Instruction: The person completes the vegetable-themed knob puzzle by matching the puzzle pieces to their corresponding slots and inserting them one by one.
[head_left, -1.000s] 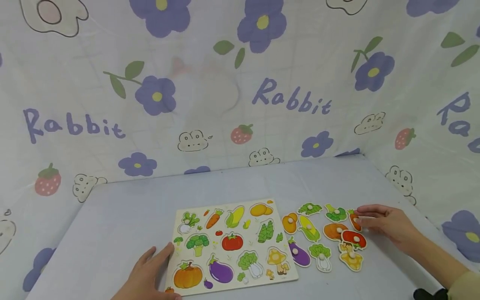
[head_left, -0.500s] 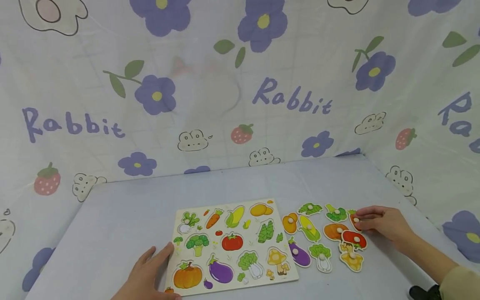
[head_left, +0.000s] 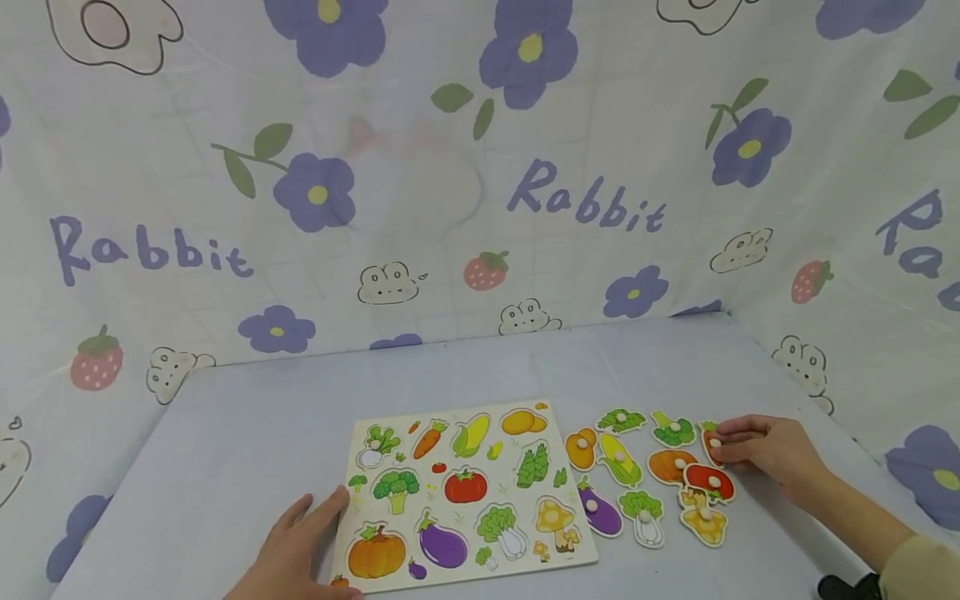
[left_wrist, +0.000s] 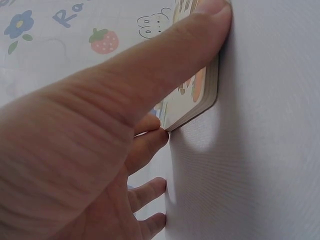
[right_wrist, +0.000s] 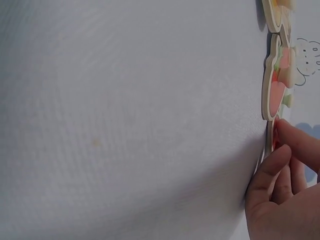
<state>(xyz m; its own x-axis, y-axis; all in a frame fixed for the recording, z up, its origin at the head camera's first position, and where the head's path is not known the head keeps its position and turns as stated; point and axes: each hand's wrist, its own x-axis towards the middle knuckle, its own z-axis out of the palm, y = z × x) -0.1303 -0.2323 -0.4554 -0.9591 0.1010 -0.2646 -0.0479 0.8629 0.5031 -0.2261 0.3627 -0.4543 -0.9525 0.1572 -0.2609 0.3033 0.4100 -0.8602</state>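
One board [head_left: 430,502] and ten knobbed pieces [head_left: 615,461] lay on the table [head_left: 300,450]. The right hand's [head_left: 780,454] fingers had drawn in more than a second earlier, pinching the carrot [head_left: 708,437], which lay at its fingertips. The left hand [head_left: 288,550] stayed spread, touching the board's near-left corner.

On the pale surface [head_left: 262,442] we see a vegetable puzzle board [head_left: 501,493] at the near middle and, to its right, a cluster of knobbed vegetable pieces [head_left: 666,468], some touching.
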